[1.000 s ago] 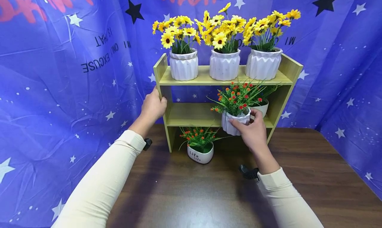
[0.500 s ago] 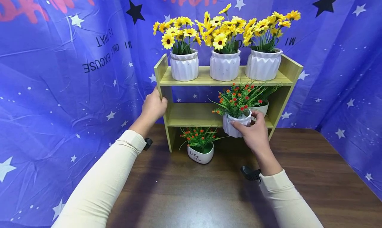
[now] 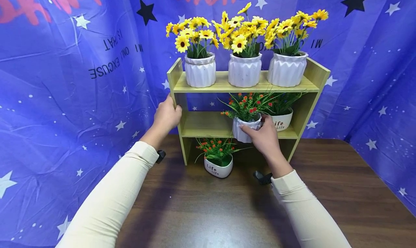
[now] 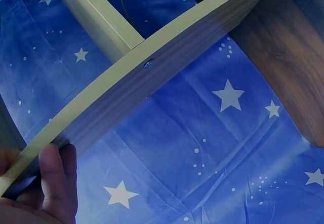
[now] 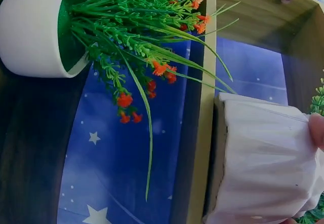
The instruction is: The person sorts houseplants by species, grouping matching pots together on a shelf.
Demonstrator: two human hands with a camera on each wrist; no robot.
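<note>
My right hand (image 3: pixel 264 134) grips a pleated white flower pot (image 3: pixel 244 131) by its upper part, thumb in front. Orange-red flowers and long grass blades (image 3: pixel 248 105) rise from it. The pot is at the front edge of the middle shelf (image 3: pixel 206 127); the right wrist view shows its base (image 5: pixel 223 158) right by that edge. My left hand (image 3: pixel 167 112) holds the left side panel of the wooden rack (image 3: pixel 178 73), with fingers and thumb on either face of the board (image 4: pixel 136 57) in the left wrist view. A white "Life" pot (image 3: pixel 282 121) stands behind, at the shelf's right end.
Three white pots of yellow flowers (image 3: pixel 245 70) line the top shelf. Another "Life" pot (image 3: pixel 218 167) with orange flowers stands on the dark wooden table (image 3: pixel 208 208), before the rack's lower opening. A blue star-patterned curtain (image 3: pixel 97 132) hangs behind and at both sides.
My right hand has carried the pleated pot left and slightly up along the middle shelf, uncovering the "Life" pot behind it. My left hand keeps its place on the rack.
</note>
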